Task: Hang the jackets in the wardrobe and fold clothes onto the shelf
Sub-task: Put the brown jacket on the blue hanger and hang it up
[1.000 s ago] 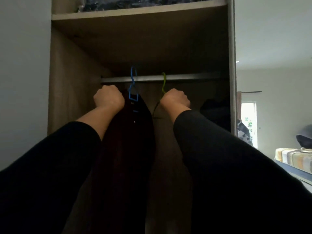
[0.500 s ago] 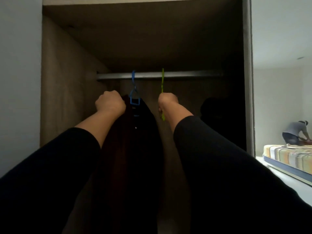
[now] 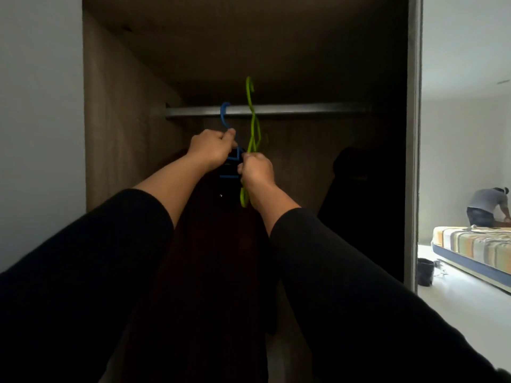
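The dark jacket (image 3: pixel 210 258) hangs in front of me inside the wardrobe (image 3: pixel 124 111), draped from the blue hanger (image 3: pixel 227 125), whose hook sits over the metal rail (image 3: pixel 304 109). My left hand (image 3: pixel 211 150) is curled around the blue hanger's neck just below the hook, fingers closed on it. Right beside it, almost touching, my right hand (image 3: pixel 258 171) grips the green hanger (image 3: pixel 252 117); its hook stands up above the rail, not hooked on it, and its lower end pokes out below my fist. The green hanger carries nothing that I can see. Both my arms are in black sleeves (image 3: pixel 345 286) reaching up into the wardrobe. Deeper to the right, another dark garment (image 3: pixel 356 194) hangs in shadow; I cannot make out its hanger. Past the wardrobe's right edge, the room shows a striped mattress (image 3: pixel 475 246) on the pale floor (image 3: pixel 456 305), a small dark bucket (image 3: pixel 425 275) near it, and a person (image 3: pixel 488 207) bending over behind the mattress.
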